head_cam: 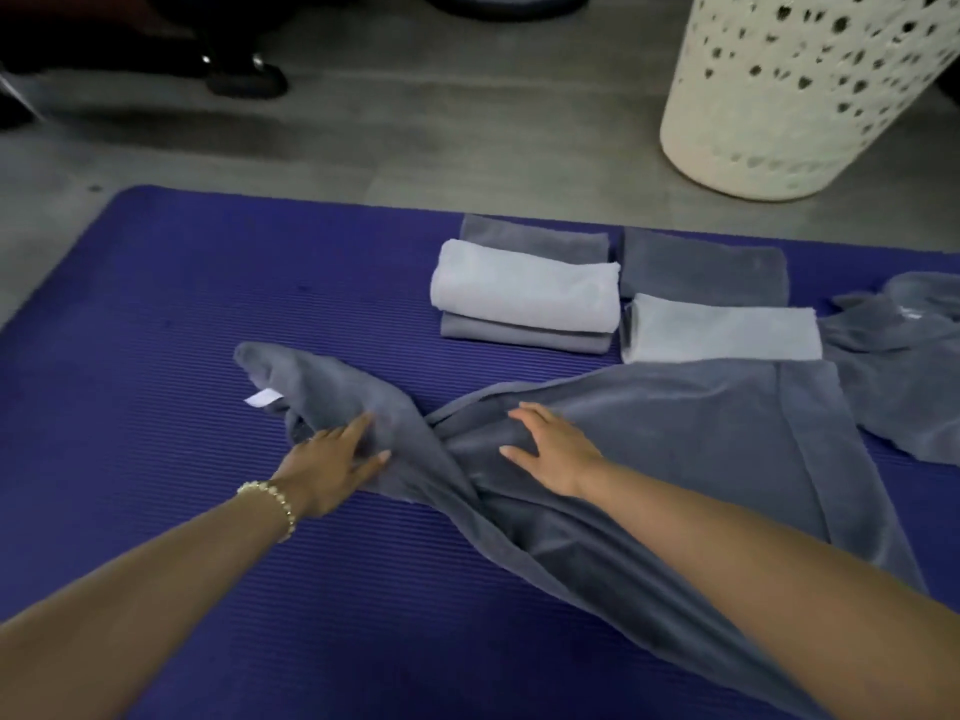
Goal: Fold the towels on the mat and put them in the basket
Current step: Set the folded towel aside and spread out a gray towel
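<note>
A big grey towel (675, 433) lies on the blue mat (156, 304), near the person. It is not folded. It is twisted in the middle, and one end sticks out to the left with a small white tag (264, 397) on it.

The left hand (332, 459) rests on the left part of the towel with its fingers straight. It has a gold bracelet (272, 498) on the wrist. The right hand (558, 452) lies flat on the towel just right of the twist, with its fingers spread out. Neither hand pinches the cloth.

Farther away on the mat are folded towels. A light folded towel (524, 288) sits on top of dark ones. To its right lie a dark folded towel (701, 272) and, nearer, a second light towel (722, 335). A crumpled towel (904, 387) lies at the right edge.

The white basket (779, 96) with holes stands on the grey floor (415, 148), far right, off the mat. A dark shoe (247, 77) is far left.
</note>
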Motion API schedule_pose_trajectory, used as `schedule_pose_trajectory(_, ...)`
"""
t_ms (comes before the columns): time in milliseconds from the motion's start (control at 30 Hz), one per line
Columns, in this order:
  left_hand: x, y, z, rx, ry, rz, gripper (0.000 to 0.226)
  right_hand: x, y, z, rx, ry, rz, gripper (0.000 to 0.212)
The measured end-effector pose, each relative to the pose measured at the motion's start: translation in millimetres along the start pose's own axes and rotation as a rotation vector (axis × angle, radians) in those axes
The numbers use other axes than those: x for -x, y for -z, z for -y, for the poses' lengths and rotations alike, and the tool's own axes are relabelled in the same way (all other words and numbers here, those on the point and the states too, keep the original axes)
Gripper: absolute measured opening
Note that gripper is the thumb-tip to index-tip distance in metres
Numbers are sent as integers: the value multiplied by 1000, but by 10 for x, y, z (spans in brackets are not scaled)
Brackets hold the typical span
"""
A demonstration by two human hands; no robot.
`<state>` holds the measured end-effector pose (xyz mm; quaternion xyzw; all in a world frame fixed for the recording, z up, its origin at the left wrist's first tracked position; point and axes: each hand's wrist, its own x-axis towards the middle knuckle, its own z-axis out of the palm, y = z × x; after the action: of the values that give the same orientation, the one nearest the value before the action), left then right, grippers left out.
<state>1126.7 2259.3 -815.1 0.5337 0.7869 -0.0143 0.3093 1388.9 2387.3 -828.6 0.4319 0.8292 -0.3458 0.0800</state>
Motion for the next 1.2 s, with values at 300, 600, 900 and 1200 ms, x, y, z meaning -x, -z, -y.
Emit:
schedule_pose_trajectory(300,-281,-17,85,705,408,-77,71,-332,-511,1007,-448,-116,56,41)
schedule_pose_trajectory(600,-115,188,305,1330,595,-306,112,-101,-780,1569,-479,169,443,14)
schedule_pose_trajectory(900,619,146,1255,1009,684,20,72,-684,-480,1524,-337,191,34,22)
schedule_pose_trajectory(1200,532,347,1661,265,601,-123,65,-1289,-683,1603,-377,-140,5,64)
